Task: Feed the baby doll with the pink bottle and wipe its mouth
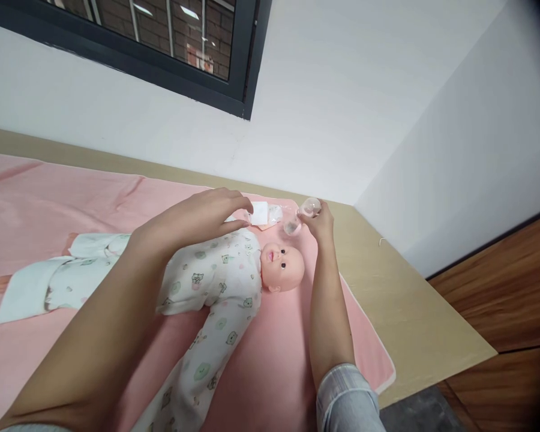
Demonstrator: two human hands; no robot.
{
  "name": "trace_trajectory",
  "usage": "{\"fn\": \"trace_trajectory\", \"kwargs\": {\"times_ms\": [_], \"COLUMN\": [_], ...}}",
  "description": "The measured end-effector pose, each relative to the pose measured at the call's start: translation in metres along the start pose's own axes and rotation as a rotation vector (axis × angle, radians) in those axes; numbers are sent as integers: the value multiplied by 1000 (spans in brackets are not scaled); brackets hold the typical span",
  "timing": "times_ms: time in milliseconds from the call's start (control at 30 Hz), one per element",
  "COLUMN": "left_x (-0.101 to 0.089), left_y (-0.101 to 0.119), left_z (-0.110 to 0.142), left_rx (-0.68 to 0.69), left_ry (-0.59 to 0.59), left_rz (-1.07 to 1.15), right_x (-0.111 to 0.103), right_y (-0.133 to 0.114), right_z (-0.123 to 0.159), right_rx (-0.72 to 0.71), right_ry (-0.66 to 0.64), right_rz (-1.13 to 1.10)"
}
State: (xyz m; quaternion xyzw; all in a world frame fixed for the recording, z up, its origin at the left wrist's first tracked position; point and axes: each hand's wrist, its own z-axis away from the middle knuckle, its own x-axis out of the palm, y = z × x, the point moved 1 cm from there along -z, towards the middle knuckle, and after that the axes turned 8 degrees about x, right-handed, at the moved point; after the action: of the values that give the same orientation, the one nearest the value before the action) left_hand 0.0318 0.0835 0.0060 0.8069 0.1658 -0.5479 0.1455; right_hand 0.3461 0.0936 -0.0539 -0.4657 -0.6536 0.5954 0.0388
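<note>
My left hand (220, 210) reaches over the doll's chest, thumb and fingers apart. Its fingertips come up to a small white square (260, 213), perhaps touching it; I cannot tell whether it is a pad or part of a packet. Beside that lies a clear, printed plastic packet (275, 214). My right hand (320, 223) has its fingers closed on a clear, rounded bottle (310, 207) beyond the doll's head. Another clear part (292, 226) shows below the fingers, and I cannot tell if it belongs to the same bottle. Between my arms lies a baby doll (281, 267) on its back, in white printed clothes.
A pink sheet (270, 342) with a white edge covers much of the beige tabletop (400, 312). White walls stand behind and to the right, with a dark-framed window (247, 66) at upper left. Wooden panels (513, 282) are at the right.
</note>
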Motion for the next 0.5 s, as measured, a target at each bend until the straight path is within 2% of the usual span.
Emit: {"fn": "trace_trajectory", "kwargs": {"times_ms": [100, 267, 400, 500], "left_x": [1, 11, 16, 15], "left_y": [4, 10, 12, 15], "left_z": [-3, -12, -17, -18], "left_rx": [-34, -100, -98, -97], "left_ry": [116, 292, 366, 401], "left_rz": [21, 140, 224, 278], "right_x": [-1, 5, 15, 21], "right_y": [-19, -57, -83, -94], "right_z": [9, 42, 76, 93], "right_rx": [-106, -322, -448, -490], "right_ry": [-23, -228, -366, -396], "right_rz": [-184, -471, -545, -574]}}
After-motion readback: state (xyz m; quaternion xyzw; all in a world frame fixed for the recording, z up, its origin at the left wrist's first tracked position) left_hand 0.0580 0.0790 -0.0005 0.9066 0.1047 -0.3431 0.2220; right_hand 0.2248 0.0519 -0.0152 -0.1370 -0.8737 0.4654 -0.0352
